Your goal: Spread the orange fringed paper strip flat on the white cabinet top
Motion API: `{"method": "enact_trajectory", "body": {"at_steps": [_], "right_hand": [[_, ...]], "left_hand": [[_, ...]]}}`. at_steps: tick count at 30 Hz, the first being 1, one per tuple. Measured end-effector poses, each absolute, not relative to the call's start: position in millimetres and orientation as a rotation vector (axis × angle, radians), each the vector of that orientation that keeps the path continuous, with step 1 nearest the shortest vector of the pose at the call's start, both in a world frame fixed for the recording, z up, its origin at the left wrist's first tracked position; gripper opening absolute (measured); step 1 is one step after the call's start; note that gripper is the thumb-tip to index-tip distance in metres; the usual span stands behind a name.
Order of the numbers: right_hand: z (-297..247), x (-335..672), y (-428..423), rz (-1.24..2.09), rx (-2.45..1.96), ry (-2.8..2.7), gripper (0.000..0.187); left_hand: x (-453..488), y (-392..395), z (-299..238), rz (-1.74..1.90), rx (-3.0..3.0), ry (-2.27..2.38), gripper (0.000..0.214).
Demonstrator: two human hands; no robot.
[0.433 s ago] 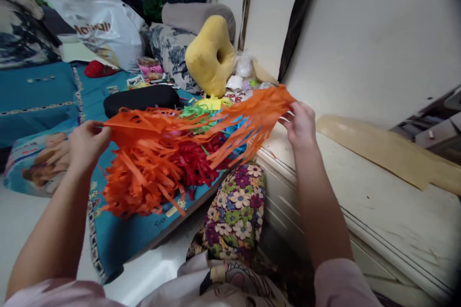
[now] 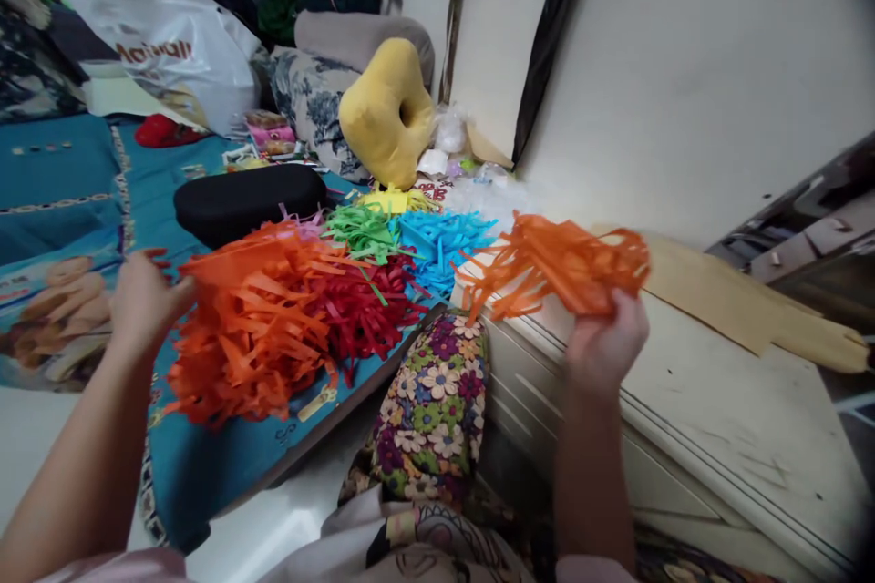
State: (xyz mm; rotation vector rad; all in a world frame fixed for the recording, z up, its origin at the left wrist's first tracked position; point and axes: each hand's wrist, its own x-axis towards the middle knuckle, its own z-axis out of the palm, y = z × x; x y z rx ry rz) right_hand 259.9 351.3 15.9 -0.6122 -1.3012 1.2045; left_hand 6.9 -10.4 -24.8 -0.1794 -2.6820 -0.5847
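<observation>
My right hand [image 2: 611, 342] grips a strip of orange fringed paper [image 2: 547, 269], held up over the pale cabinet top with its cut ends hanging to the left. My left hand [image 2: 147, 296] is open, thumb and fingers apart, beside the left edge of a heap of orange fringed paper [image 2: 252, 337]. Against that heap lies a bundle of dark red fringe [image 2: 369, 310]. Behind are green fringe [image 2: 362, 230], blue fringe [image 2: 444, 241] and a little yellow fringe [image 2: 393, 200]. A bit of pink fringe shows behind the orange heap.
A black oblong case [image 2: 250, 200] lies behind the heap on the teal mat [image 2: 225, 474]. A yellow cushion with a hole [image 2: 383, 114] leans farther back. The cabinet top [image 2: 711, 392] bears a sheet of brown paper [image 2: 711, 296]. A white plastic bag [image 2: 170, 55] stands back left.
My left hand has let go of the orange fringe, and its fingers have spread. The strip in my right hand has moved right and down, away from the heap.
</observation>
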Motion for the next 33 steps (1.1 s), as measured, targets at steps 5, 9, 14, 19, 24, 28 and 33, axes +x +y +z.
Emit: {"method": "enact_trajectory", "body": {"at_steps": [5, 9, 14, 19, 24, 28, 33], "right_hand": [[-25, 287, 290, 0.756, -0.308, -1.981, 0.011], [-32, 301, 256, 0.455, -0.047, -2.386, 0.024], [-28, 316, 235, 0.257, -0.079, -2.412, 0.025], [-23, 331, 227, 0.262, -0.190, -2.233, 0.026], [-23, 341, 227, 0.249, -0.190, -2.205, 0.030], [-24, 339, 230, 0.326, -0.268, -2.231, 0.024], [-26, 336, 237, 0.749, -0.348, -2.282, 0.018]], "left_hand": [[78, 26, -3, -0.871, -0.362, -2.334, 0.046], [151, 60, -3, -1.193, -1.014, -2.091, 0.038], [208, 98, -9, -0.843, -1.787, -1.880, 0.044], [225, 121, -7, -0.909, -1.830, -1.938, 0.026], [224, 129, -10, -0.892, -1.910, -1.970, 0.021], [219, 128, -13, -0.955, -1.950, -1.998, 0.017], [214, 124, -11, -1.081, -1.894, -2.025, 0.017]]}}
